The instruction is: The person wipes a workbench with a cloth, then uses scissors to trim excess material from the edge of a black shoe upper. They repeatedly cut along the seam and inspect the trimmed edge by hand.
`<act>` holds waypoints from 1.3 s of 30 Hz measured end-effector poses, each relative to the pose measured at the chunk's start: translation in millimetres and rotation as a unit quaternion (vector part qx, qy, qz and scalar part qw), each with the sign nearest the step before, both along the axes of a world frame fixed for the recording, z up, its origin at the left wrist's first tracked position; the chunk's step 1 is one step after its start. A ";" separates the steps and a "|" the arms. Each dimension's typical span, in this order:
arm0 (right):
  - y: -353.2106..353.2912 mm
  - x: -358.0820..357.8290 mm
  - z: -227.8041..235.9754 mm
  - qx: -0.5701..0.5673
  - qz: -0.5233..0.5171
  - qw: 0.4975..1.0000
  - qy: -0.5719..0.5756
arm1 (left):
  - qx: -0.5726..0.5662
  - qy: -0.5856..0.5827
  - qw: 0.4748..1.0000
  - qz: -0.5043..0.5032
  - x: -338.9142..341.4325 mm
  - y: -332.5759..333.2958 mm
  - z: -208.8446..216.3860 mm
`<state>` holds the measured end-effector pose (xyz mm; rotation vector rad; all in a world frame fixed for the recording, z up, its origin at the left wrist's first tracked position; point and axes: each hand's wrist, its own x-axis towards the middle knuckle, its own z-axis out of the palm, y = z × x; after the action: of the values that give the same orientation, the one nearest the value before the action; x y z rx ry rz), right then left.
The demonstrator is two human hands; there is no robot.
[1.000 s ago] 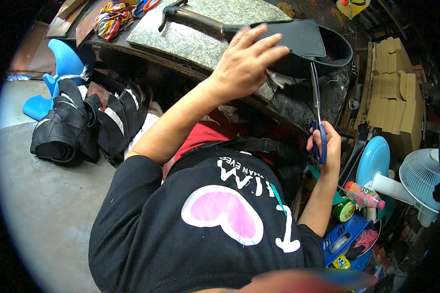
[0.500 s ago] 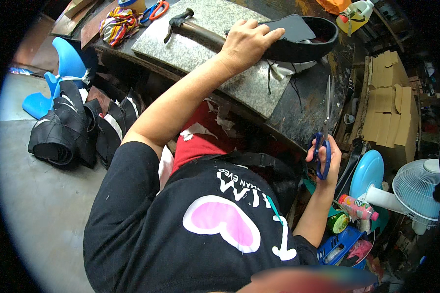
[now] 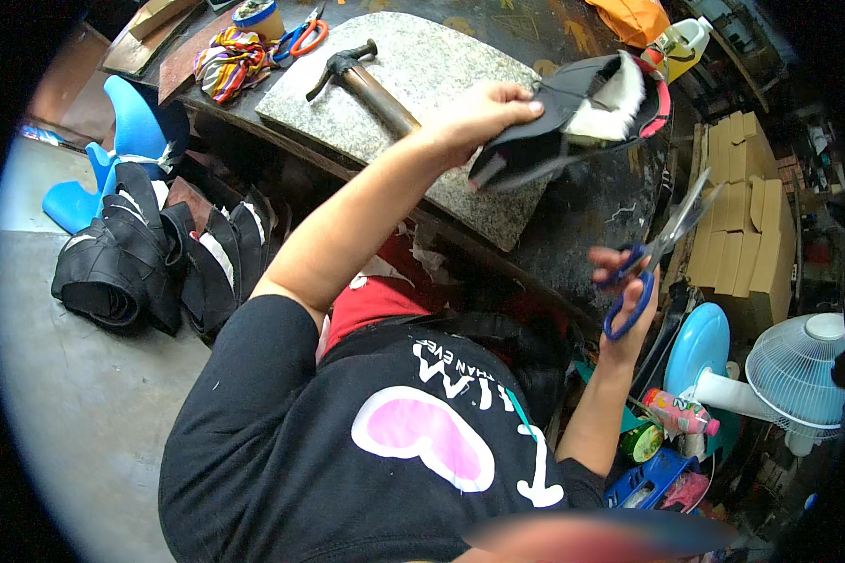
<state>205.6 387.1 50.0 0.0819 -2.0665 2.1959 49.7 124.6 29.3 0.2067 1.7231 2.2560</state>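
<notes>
Your left hand (image 3: 488, 117), fingers curled and thumb pressing, pinches the black shoe-like piece with white fluffy lining (image 3: 573, 86) above the speckled grey stone slab (image 3: 432, 61); your right hand (image 3: 629, 298) loosely loops the blue-handled steel scissors (image 3: 665, 242). Best keep those parted blades clear of the lining. Tan cardboard boxes (image 3: 744, 220) flank the dark, scuffed wooden worktable (image 3: 610, 205).

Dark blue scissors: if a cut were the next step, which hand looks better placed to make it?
Probably the right hand: it holds the dark blue scissors by the handles, though the blades are clear of the black item. The left hand is occupied gripping that item.
</notes>
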 end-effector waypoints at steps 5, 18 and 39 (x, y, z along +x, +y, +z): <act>-23.5 -47.4 -12.3 -0.015 -0.049 0.998 0.036 | -0.251 0.127 0.957 0.074 42.4 14.2 -16.6; -70.4 -104.1 17.2 0.555 -0.095 0.803 0.193 | -0.343 0.328 0.865 0.163 62.8 19.8 -2.1; 4.7 -136.6 -30.1 0.132 -0.155 0.973 0.106 | -0.279 0.168 0.941 0.094 36.5 -2.4 -32.2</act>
<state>69.0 391.8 19.9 0.0157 -2.0759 1.6520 86.2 122.3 -2.9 0.3250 2.5806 1.8168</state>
